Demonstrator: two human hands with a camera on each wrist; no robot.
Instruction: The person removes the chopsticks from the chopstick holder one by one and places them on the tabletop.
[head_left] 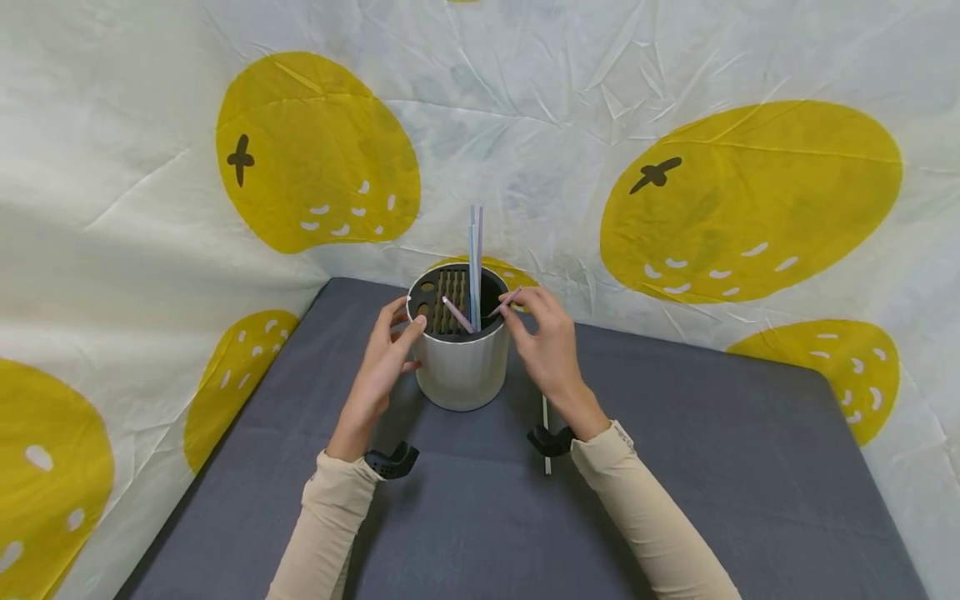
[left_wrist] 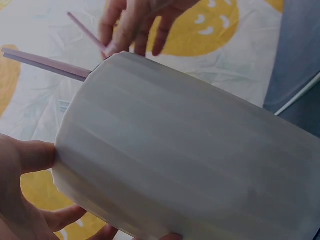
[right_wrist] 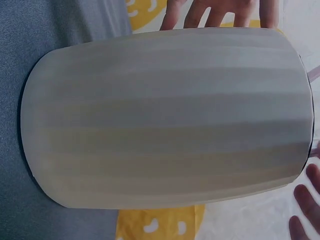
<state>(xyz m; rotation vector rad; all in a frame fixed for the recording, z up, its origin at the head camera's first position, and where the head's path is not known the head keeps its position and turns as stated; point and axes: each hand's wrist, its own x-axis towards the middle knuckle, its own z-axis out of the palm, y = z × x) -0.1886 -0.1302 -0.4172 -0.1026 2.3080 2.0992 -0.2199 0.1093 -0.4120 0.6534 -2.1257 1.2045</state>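
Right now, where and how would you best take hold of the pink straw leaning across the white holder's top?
Probably by its upper end, from above. The pink straw slants across the slotted insert of the white holder, lower end inside, upper end near the rim. A fingertip pinch there, drawn up along its slant, should clear the upright straws.

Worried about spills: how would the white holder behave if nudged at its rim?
The white holder looks stable: wide, flat-based on the cloth. Probably light, so it may slide; the left hand steadies it. Tall straws could shift.
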